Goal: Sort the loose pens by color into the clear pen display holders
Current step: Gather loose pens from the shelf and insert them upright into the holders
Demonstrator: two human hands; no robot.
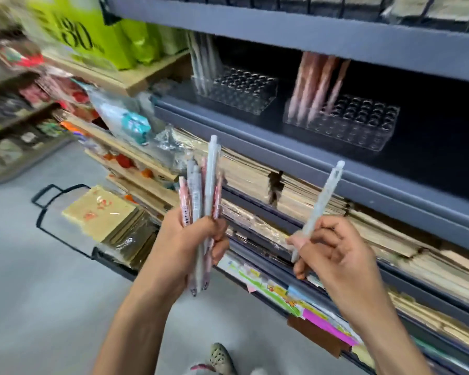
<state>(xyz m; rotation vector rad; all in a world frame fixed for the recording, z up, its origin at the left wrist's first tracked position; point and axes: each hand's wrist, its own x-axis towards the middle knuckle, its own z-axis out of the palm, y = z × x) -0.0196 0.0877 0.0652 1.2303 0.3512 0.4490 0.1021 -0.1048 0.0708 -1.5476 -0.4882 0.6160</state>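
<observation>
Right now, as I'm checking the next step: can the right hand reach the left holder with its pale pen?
Probably yes. The right hand holds the pale pen before the open shelf front; nothing stands between it and the left holder.

clear holders [244, 90]: 2 | pink pens [313, 85]: 4 | pen bundle [198, 190]: 1 | single pale pen [322, 201]: 1 | hands [192, 239]: 2
</observation>
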